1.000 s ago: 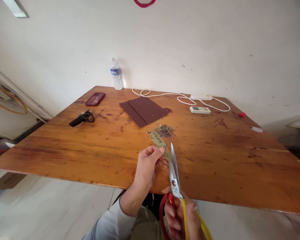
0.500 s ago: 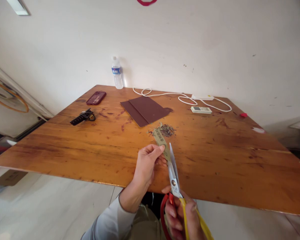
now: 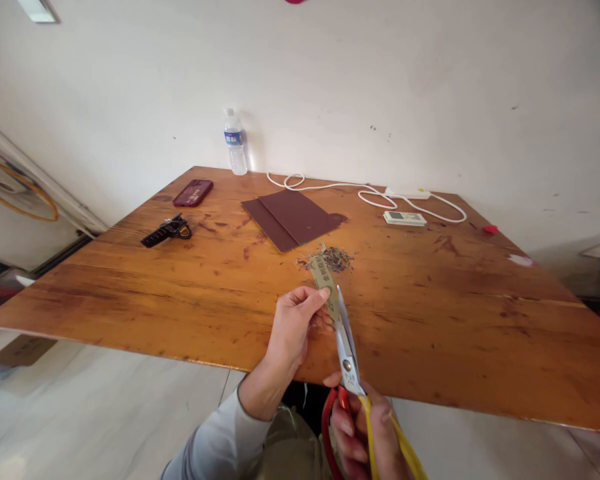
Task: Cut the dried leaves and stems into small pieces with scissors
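Observation:
Pinched between the thumb and fingers of my left hand (image 3: 294, 325) is a narrow tan strip of sandpaper (image 3: 322, 273) with dark print on its back. My right hand (image 3: 360, 433) grips a pair of scissors (image 3: 347, 353) by one red and one yellow handle. Their blades are slightly parted and point away from me, along the right edge of the strip near its lower end. Just beyond the strip's far end lies a pile of small cut scraps (image 3: 337, 258) on the wooden table (image 3: 180, 300).
Two dark red-brown sheets (image 3: 300, 217) lie overlapped behind the scraps. A bottle (image 3: 237, 143) stands by the wall, left of a white cable (image 3: 330, 188). A phone (image 3: 193, 193) and a black strap-like object (image 3: 166, 231) lie left; a white remote control (image 3: 405, 219) lies right.
The strip has turned slightly, its far end shifting a little to the right. The scissor blades have closed somewhat. The camera view has shifted slightly.

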Tool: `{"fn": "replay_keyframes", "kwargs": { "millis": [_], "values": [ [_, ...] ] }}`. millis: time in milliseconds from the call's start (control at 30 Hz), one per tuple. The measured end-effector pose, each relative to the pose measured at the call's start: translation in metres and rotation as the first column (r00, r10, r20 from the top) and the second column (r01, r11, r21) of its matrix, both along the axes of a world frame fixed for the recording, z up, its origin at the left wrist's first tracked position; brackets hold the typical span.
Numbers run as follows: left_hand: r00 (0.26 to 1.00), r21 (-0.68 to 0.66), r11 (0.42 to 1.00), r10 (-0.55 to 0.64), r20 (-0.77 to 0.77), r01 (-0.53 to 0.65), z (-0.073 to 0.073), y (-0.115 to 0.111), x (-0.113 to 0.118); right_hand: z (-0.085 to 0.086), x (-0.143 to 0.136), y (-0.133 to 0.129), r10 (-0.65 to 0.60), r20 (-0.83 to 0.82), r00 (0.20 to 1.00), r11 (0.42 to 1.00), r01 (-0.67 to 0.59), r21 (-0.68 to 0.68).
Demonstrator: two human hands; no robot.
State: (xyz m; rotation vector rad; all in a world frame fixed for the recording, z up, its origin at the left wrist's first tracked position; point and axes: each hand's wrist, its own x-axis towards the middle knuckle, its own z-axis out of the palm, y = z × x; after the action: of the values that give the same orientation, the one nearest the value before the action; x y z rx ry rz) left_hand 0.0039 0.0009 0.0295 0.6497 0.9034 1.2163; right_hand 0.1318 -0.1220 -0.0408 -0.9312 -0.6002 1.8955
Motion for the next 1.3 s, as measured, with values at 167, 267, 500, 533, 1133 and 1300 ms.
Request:
{"fn": "replay_keyframes", "kwargs": {
  "millis": [167, 267, 500, 533, 1133, 1300],
  "values": [
    [1.0, -0.002, 1.0, 0.005, -0.005, -0.005, -0.001, 0.001, 0.0, 0.003, 0.001, 0.002, 0.011, 0.022, 1.0, 0.996, -0.009, -0.093],
    [1.0, -0.004, 1.0, 0.007, -0.008, -0.007, -0.003, 0.002, 0.0, 0.003, -0.002, 0.0, -0.023, 0.033, 0.999, 0.996, 0.026, -0.08],
    [1.0, 0.007, 1.0, 0.004, -0.014, -0.004, -0.005, 0.002, -0.002, -0.002, -0.004, -0.003, -0.033, 0.056, 0.998, 0.995, 0.039, -0.094],
    [1.0, 0.015, 1.0, 0.006, -0.023, -0.005, -0.005, 0.002, -0.002, -0.004, -0.004, -0.003, -0.035, 0.053, 0.998, 0.996, 0.039, -0.08],
    [0.969, 0.11, 0.99, -0.054, -0.24, 0.083, -0.007, -0.002, -0.006, -0.019, -0.007, 0.0, 0.029, -0.197, 0.98, 0.998, -0.016, 0.065],
    [0.966, 0.101, 0.991, -0.063, -0.251, 0.091, -0.007, -0.002, -0.007, -0.018, -0.001, -0.001, 0.043, -0.186, 0.982, 0.999, -0.041, 0.011]
  ]
}}
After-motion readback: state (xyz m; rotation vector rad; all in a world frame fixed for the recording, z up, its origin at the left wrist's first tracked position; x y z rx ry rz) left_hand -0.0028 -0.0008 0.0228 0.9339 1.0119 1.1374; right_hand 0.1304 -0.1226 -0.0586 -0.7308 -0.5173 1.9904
